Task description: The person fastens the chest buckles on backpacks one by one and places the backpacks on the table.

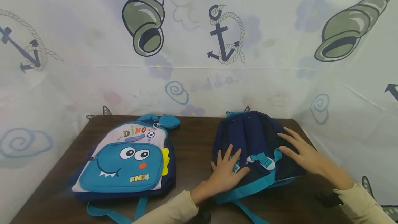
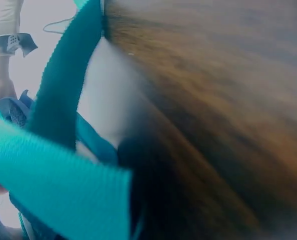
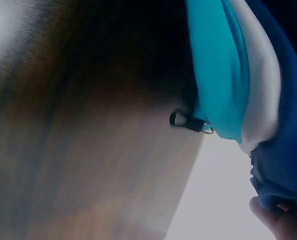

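A navy backpack (image 1: 240, 130) lies on the right side of the table, its shoulder straps facing up. My left hand (image 1: 224, 175) rests on its lower left part with fingers spread, by a white strap buckle. At the bag's right edge, my right hand (image 1: 306, 156) touches the side with fingers extended. A turquoise webbing strap (image 1: 253, 187) crosses the bag's lower end and hangs toward me; this webbing (image 2: 53, 175) fills the near left of the left wrist view. The right wrist view shows the bag's turquoise front (image 3: 218, 70) underneath, with a black zipper pull (image 3: 186, 121).
On the left of the brown table (image 1: 194, 148) lies a second backpack (image 1: 121, 161), dinosaur face up, with turquoise straps (image 1: 141, 208) trailing toward the front. A white printed cloth (image 1: 192, 44) hangs behind and at both sides.
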A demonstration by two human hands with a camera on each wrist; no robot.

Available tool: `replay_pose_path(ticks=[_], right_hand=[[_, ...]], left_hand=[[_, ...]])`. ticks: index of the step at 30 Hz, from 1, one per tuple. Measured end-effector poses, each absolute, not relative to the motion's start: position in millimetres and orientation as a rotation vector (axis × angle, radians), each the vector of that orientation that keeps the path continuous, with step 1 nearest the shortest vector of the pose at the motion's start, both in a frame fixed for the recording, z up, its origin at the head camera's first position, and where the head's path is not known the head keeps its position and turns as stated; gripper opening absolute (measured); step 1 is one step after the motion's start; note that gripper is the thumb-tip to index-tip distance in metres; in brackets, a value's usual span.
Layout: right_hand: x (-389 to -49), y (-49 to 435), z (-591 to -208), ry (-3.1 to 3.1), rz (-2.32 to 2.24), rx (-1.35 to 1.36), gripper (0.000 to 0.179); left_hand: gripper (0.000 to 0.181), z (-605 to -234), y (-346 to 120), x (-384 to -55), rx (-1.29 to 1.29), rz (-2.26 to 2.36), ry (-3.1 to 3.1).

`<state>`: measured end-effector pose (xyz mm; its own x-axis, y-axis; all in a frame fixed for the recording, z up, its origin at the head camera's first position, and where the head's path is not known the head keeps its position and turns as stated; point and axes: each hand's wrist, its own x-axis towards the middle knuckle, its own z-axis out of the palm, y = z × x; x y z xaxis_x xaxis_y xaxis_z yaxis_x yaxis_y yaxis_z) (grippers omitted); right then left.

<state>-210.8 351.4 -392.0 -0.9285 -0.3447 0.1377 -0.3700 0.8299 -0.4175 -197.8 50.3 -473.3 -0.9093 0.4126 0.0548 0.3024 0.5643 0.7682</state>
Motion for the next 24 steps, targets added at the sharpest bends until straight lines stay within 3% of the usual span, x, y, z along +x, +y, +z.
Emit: replay_pose_path(ticks=[11, 24], right_hand=[[-210.0, 338.1, -440.2, -3.046, 0.737, 0.526, 0.068], [-208.1, 334.1, -488.9, -2.953, 0.799, 0.524, 0.068]], left_hand=[[0.072, -475.9, 38.7, -195.3, 0.616, 1.113, 2.783], [0.072, -479.1, 30.6, -193.6, 0.696, 0.75, 3.0]])
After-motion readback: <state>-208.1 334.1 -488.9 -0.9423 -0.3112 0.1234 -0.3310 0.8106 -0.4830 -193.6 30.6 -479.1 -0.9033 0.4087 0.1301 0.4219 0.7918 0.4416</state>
